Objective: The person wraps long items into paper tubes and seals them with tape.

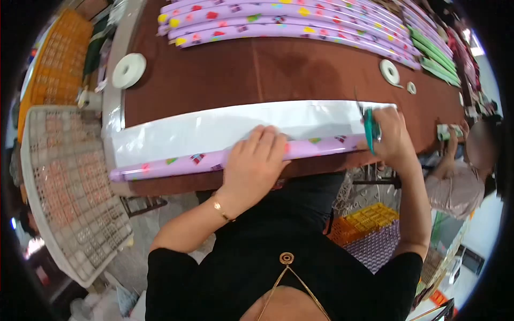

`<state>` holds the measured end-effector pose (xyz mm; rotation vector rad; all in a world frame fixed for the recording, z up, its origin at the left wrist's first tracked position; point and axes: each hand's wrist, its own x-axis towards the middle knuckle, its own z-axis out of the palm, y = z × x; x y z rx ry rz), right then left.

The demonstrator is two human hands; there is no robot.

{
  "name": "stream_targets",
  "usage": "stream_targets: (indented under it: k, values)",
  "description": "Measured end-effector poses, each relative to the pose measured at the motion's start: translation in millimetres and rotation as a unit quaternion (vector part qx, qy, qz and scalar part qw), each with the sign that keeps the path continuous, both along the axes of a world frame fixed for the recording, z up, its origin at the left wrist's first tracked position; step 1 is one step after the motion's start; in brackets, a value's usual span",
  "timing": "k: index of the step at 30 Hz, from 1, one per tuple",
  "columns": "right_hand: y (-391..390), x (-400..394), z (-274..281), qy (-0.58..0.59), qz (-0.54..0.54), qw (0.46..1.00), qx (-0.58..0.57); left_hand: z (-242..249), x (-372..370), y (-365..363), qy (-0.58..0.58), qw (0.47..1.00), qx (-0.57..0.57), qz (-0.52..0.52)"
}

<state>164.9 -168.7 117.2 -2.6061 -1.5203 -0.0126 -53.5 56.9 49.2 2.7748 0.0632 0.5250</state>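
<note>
A lilac printed sheet, rolled into a tube (182,164), lies along the near edge of the table, with its unrolled white underside (203,128) spread flat beyond it. My left hand (254,163) rests over the middle of the tube, fingers stretched across it and reaching onto the white part. At the right end my right hand (395,136) is closed around scissors with teal handles (369,130). Their dark blades point away from me over the sheet's right end. The fingers of this hand are close to the tube's right end.
Several lilac rolls (289,27) and green rolls (436,56) lie across the far side of the brown table (214,72). Tape rolls sit at left (129,70) and right (390,69). A pale crate (75,182) stands left; a person (455,182) works at right.
</note>
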Motion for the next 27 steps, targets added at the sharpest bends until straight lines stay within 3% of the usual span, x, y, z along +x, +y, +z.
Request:
stream_targets:
  k: [2, 7, 13, 18, 22, 23, 27]
  values:
    - [7.2, -24.4, 0.4, 0.09, 0.009, 0.996, -0.004, -0.5, 4.5, -7.1, 0.006, 1.0, -0.008, 0.008]
    - [3.2, -15.0, -5.7, 0.018, 0.045, 0.999, 0.0, 5.4, 12.7, -10.0, -0.007, 0.999, -0.03, -0.015]
    - [-41.2, 34.5, -6.0, -0.036, -0.056, 0.997, -0.037, 21.7, -11.0, 25.8, 0.081, 0.995, -0.051, 0.002]
    - [-11.4, 14.6, 2.4, 0.006, -0.144, 0.989, 0.017, 13.6, -18.9, 36.2, 0.058, 0.998, -0.018, 0.012]
    - [43.7, -29.9, 24.3, 0.077, 0.061, 0.995, -0.014, 7.9, -20.3, 26.3, 0.039, 0.999, -0.004, 0.029]
    - [55.8, -37.9, 29.4, 0.077, 0.061, 0.995, -0.016, 5.3, -21.3, 24.4, 0.032, 0.999, -0.002, 0.035]
    - [100.9, -54.0, 39.5, 0.166, 0.031, 0.964, -0.205, -3.3, -26.9, 19.6, -0.01, 0.999, 0.022, 0.04]
